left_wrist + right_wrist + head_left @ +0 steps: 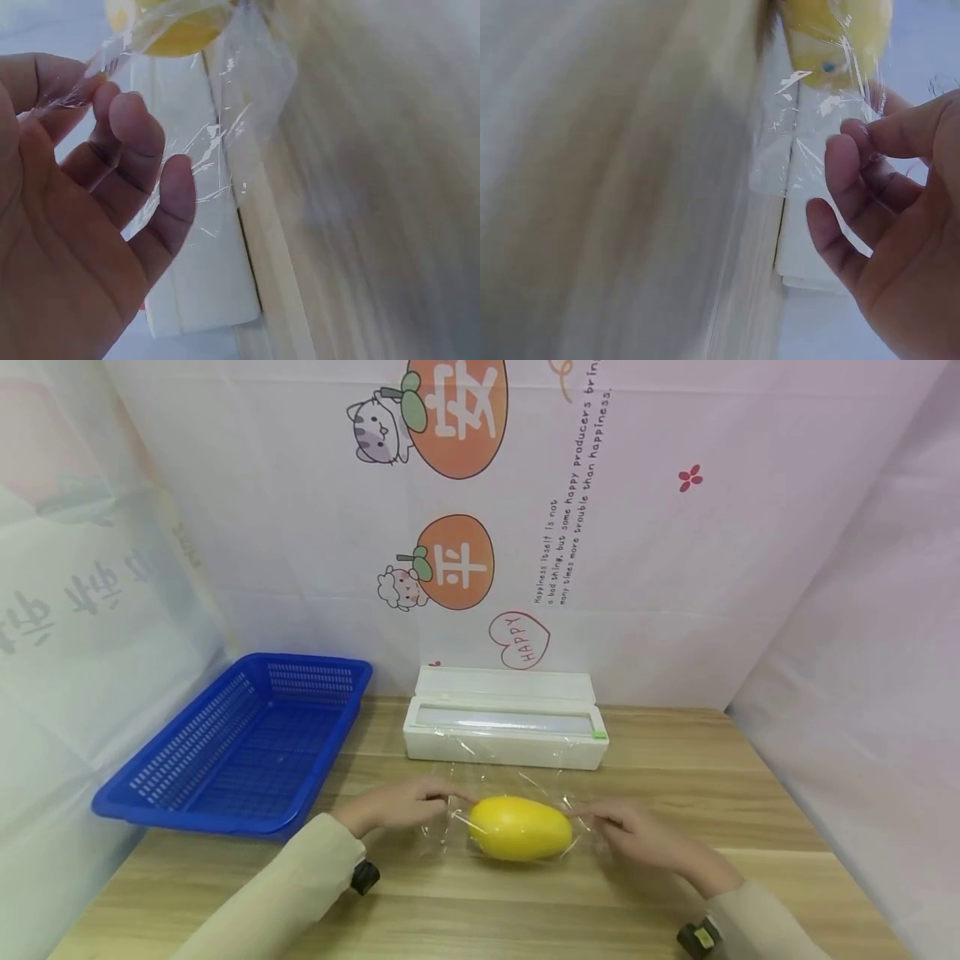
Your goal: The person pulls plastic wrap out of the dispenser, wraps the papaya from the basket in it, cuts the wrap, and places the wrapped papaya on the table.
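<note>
A smooth yellow oval fruit, shaped like a mango, lies in the middle with clear cling film around it. On its left side, my left hand pinches the film between thumb and index finger, its other fingers loosely curled in the left wrist view. My right hand pinches the film on the opposite side, with the index fingertip close to the fruit's end. Loose film spreads out past both ends and back toward the white box. In the right wrist view a small bluish spot shows on the fruit's end.
Behind the fruit stands a long white cling film box, its lid raised and a roll inside. A blue plastic basket sits at the left on the wooden table. Printed white cloth hangs around the back and sides.
</note>
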A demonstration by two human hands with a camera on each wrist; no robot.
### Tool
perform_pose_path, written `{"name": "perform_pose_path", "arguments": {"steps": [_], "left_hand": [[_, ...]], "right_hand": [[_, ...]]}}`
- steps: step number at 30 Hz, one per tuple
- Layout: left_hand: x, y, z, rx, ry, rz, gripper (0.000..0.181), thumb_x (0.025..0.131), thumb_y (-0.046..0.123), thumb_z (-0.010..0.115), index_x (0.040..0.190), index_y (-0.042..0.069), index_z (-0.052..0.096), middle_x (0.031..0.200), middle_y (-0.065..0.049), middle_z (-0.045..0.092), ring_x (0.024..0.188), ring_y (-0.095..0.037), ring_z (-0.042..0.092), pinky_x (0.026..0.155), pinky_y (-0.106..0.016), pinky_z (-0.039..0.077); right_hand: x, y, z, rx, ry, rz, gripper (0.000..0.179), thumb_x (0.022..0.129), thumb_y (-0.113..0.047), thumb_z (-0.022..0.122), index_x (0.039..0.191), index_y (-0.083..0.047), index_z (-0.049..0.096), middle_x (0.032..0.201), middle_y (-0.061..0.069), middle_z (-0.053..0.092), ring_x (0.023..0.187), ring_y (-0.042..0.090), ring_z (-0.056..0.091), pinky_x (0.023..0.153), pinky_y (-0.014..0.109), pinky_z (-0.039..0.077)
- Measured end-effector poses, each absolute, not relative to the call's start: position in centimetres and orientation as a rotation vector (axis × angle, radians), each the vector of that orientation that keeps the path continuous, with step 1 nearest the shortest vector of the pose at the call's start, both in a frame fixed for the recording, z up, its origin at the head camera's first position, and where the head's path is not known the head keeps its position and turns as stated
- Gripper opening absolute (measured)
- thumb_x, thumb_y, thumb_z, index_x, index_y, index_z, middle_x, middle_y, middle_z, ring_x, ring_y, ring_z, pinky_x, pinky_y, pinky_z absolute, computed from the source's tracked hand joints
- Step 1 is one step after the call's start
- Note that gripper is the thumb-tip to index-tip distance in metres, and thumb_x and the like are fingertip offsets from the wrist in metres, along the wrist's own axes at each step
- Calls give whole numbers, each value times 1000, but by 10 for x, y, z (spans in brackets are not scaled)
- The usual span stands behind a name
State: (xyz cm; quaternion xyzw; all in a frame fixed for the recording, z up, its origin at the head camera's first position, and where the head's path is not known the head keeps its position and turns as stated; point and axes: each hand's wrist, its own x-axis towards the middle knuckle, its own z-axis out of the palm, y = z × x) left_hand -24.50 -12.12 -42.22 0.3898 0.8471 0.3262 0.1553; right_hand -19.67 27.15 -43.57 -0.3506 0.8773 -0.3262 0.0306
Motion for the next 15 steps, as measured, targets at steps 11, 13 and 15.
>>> {"name": "perform_pose_path", "arguments": {"steps": [11, 13, 15], "left_hand": [[-276, -116, -427, 927, 2229, 1118, 45, 97, 8, 43, 128, 27, 69, 125, -4, 64, 73, -19, 53, 67, -35, 48], [-281, -116, -430, 912, 2224, 1124, 45, 96, 7, 44, 128, 26, 69, 117, -9, 65, 66, -21, 49, 63, -35, 45], [-284, -116, -433, 889, 2229, 1123, 44, 97, 7, 45, 129, 26, 69, 115, -9, 65, 66, -24, 47, 64, -36, 44]], "right_hand": [[-228, 276, -439, -792, 2444, -1157, 36, 103, -3, 47, 134, -12, 64, 76, 9, 57, 59, 9, 48, 53, 25, 47], [-232, 276, -442, -792, 2455, -1139, 35, 104, -7, 47, 136, -13, 63, 76, 8, 59, 60, 9, 50, 55, 26, 48], [-235, 276, -445, -790, 2472, -1121, 34, 106, -10, 47, 137, -14, 62, 74, 7, 59, 60, 9, 50, 54, 27, 48]]}}
